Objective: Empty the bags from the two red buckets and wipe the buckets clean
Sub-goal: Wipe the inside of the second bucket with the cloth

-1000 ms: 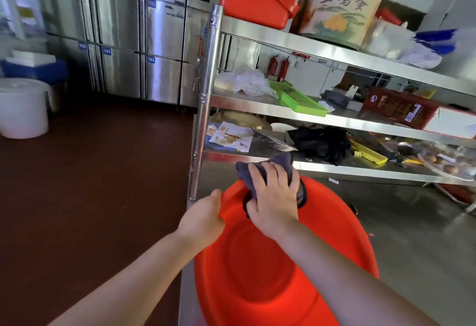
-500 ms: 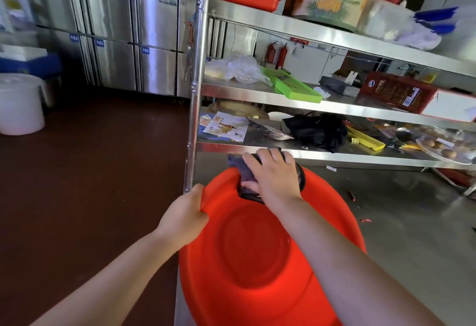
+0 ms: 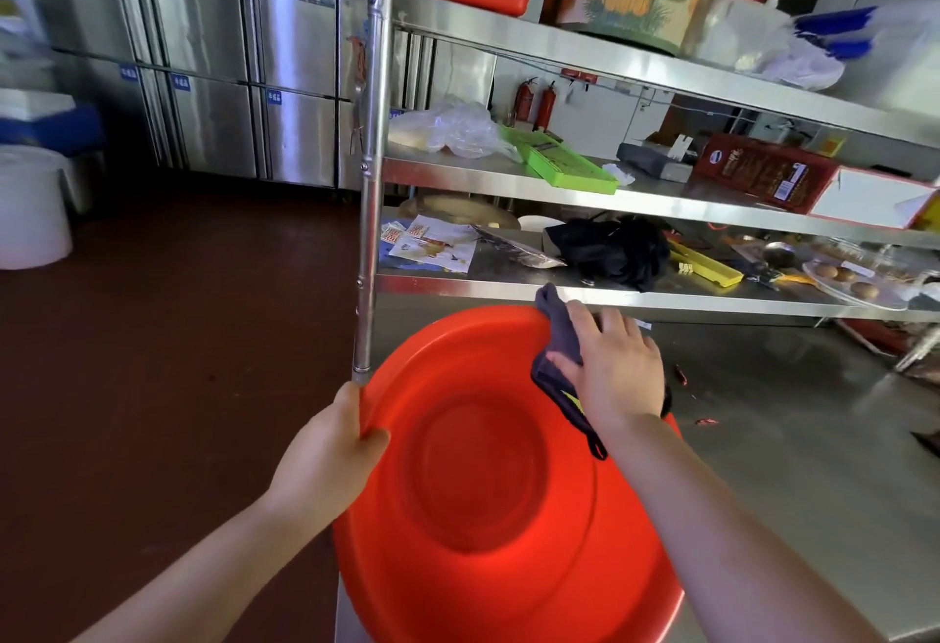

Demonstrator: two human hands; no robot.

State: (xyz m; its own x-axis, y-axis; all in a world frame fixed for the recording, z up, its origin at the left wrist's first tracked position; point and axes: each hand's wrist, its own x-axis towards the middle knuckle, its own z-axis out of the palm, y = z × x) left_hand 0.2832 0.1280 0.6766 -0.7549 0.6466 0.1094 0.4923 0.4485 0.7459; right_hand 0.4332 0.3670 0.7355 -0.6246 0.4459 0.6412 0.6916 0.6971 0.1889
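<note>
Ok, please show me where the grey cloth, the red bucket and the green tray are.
grey cloth [image 3: 558,332]: head view, on its upper fold beside the fingers.
red bucket [image 3: 488,469]: head view, on its round middle.
green tray [image 3: 559,165]: head view, on its top face.

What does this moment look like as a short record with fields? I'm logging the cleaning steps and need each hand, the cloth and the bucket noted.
bucket: red bucket, tilted with its empty inside facing the camera
left hand: left hand grips the bucket's left rim
right hand: right hand presses the cloth flat against the upper right of the rim
cloth: dark grey cloth, one end sticking up past the fingers
surface: steel table
behind: steel shelf rack holding a green tray and a black bag
</note>
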